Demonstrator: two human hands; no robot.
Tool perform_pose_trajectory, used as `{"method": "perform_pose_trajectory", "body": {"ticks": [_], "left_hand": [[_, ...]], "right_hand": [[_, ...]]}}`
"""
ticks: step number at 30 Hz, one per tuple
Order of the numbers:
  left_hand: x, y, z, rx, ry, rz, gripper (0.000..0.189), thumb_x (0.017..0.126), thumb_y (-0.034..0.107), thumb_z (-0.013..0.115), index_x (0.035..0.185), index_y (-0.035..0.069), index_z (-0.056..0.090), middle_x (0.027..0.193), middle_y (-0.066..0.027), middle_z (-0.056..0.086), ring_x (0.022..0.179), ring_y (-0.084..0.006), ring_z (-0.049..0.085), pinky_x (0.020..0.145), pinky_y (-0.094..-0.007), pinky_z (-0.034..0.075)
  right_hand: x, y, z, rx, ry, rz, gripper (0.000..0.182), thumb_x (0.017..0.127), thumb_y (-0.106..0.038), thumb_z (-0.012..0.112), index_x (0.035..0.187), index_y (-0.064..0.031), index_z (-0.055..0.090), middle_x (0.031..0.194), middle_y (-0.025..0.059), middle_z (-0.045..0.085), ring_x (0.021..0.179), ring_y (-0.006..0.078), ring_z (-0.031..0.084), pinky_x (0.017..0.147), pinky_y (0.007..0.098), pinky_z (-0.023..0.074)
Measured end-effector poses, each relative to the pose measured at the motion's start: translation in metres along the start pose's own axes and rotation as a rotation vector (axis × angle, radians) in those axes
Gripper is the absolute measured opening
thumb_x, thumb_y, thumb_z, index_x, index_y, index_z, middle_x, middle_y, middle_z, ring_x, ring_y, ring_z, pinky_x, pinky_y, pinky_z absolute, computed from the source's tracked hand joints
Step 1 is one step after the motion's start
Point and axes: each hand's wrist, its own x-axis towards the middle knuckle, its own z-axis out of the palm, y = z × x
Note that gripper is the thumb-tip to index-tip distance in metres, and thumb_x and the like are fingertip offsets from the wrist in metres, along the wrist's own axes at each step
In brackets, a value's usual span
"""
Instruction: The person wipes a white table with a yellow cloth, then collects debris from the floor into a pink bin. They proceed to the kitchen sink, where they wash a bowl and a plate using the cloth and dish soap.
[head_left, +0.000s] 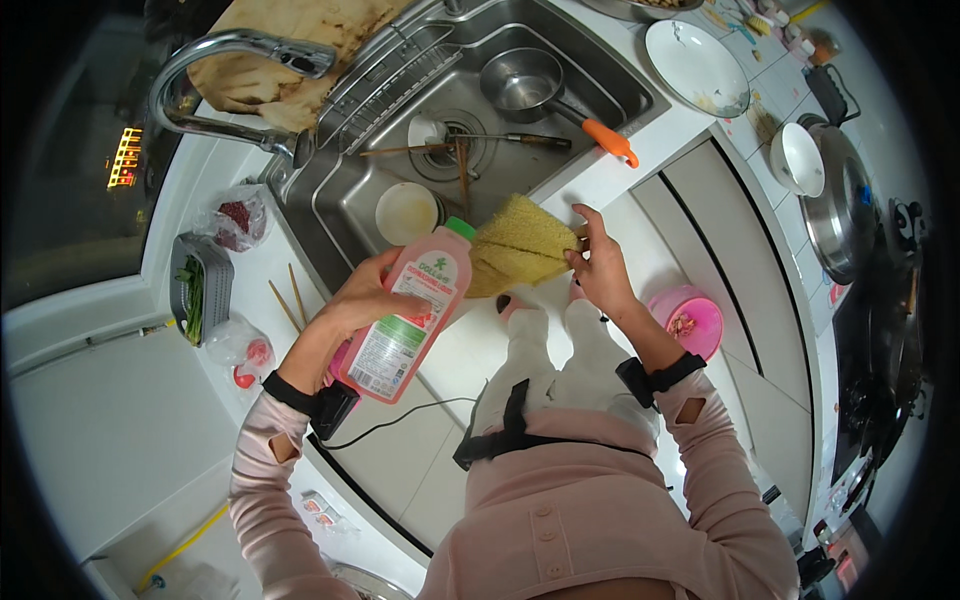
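Note:
My left hand (370, 296) grips a pink bottle of dishwashing liquid (409, 322) with a green cap, its label facing up at me. My right hand (602, 262) pinches the right edge of a yellow cleaning cloth (517, 247), which spreads beside the bottle cap at the front of the steel sink (341, 191). Inside the sink lie a saucepan (521, 82) with an orange handle tip, a stacked white bowl (406, 214), a small white cup (426, 131), a dark-handled utensil (536, 140) and wooden chopsticks (463, 176). The cloth's far underside is hidden.
A chrome faucet (225, 45) arches over the left side near a wire rack (397, 82). On the left counter sit a grey basket of greens (201, 289) and plastic bags (240, 217). A white plate (697, 67) and bowl (796, 159) stand right; a pink bin (709, 330) is below.

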Motion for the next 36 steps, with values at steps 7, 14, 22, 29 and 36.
{"method": "perform_pose_trajectory", "body": {"ticks": [7, 14, 22, 29, 36], "left_hand": [[0.000, 0.018, 0.025, -0.007, 0.038, -0.036, 0.070, 0.064, 0.006, 0.081, 0.127, 0.002, 0.051, 0.108, -0.0075, 0.064, 0.096, -0.0168, 0.062, 0.087, -0.0319, 0.050], [-0.009, 0.014, 0.037, 0.030, 0.172, -0.061, 0.072, 0.064, 0.005, 0.082, 0.128, 0.004, 0.050, 0.110, -0.0071, 0.064, 0.100, -0.0184, 0.062, 0.089, -0.0331, 0.049], [-0.027, 0.011, 0.053, -0.037, 0.233, -0.077, 0.074, 0.064, 0.003, 0.082, 0.130, 0.005, 0.049, 0.112, -0.0072, 0.063, 0.102, -0.0184, 0.061, 0.090, -0.0330, 0.049], [-0.031, 0.007, 0.079, -0.027, 0.242, -0.091, 0.074, 0.064, 0.004, 0.083, 0.130, 0.005, 0.049, 0.111, -0.0067, 0.064, 0.103, -0.0175, 0.061, 0.092, -0.0330, 0.048], [-0.029, 0.007, 0.091, -0.106, 0.321, -0.023, 0.075, 0.063, 0.000, 0.082, 0.130, 0.006, 0.048, 0.110, -0.0067, 0.064, 0.099, -0.0177, 0.063, 0.087, -0.0339, 0.052]], "right_hand": [[0.011, 0.003, -0.017, 0.083, -0.095, -0.032, 0.063, 0.083, 0.010, 0.056, 0.137, -0.0127, 0.032, 0.094, 0.0132, 0.056, 0.073, 0.0228, 0.057, 0.060, 0.0326, 0.0515], [0.014, 0.015, -0.019, 0.063, -0.112, -0.118, 0.062, 0.083, 0.009, 0.057, 0.136, -0.0124, 0.032, 0.095, 0.0137, 0.056, 0.072, 0.0247, 0.056, 0.063, 0.0332, 0.0517], [0.018, 0.013, -0.027, 0.134, -0.204, -0.057, 0.061, 0.084, 0.007, 0.056, 0.136, -0.0122, 0.032, 0.095, 0.0148, 0.056, 0.072, 0.0252, 0.056, 0.065, 0.0338, 0.0514], [0.017, 0.010, -0.030, 0.125, -0.228, -0.062, 0.061, 0.081, 0.006, 0.057, 0.134, -0.0100, 0.032, 0.097, 0.0221, 0.059, 0.086, 0.0384, 0.058, 0.075, 0.0432, 0.0480], [0.021, 0.012, -0.029, 0.131, -0.263, -0.066, 0.060, 0.083, 0.005, 0.055, 0.136, -0.0114, 0.032, 0.097, 0.0166, 0.057, 0.073, 0.0261, 0.059, 0.065, 0.0350, 0.0521]]}}
